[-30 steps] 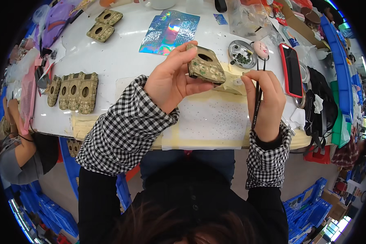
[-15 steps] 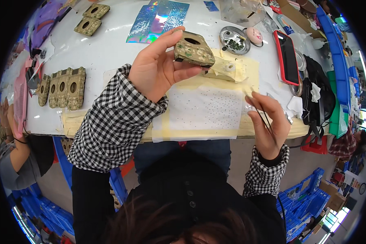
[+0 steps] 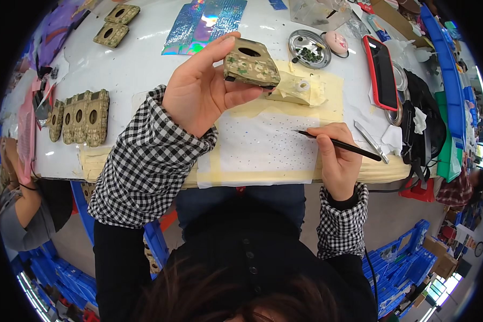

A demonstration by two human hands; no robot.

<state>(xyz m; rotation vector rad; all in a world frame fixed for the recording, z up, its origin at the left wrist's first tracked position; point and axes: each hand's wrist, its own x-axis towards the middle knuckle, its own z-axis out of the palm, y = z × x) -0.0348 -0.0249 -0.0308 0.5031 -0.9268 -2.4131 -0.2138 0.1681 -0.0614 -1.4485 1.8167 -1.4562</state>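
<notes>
In my left hand (image 3: 197,95) is a boxy camouflage-patterned case (image 3: 252,71) with a dark oval hole and small black parts at its lower edge. I hold it tilted above the table, thumb on the upper side and fingers below. My right hand (image 3: 339,158) pinches a slim black pointed tool (image 3: 354,149), like a pen or closed tweezers; its exact kind I cannot tell. Its fine tip points left, over a white sheet (image 3: 252,163) strewn with tiny specks. Beyond the sheet sits a yellowish taped block (image 3: 298,91) with a small white ring on top.
Several similar camouflage cases (image 3: 81,118) stand at left, others (image 3: 111,34) at far left. A round metal dish (image 3: 327,58) holds dark green bits. At right lie a red-edged phone (image 3: 380,72), a silver metal tool (image 3: 371,140) and a black bag (image 3: 423,96). Shiny holographic sheets (image 3: 204,27) lie behind.
My right hand has swung the black tool down from a steep angle to nearly level, its tip now over the white sheet. The left hand with the case has shifted slightly left.
</notes>
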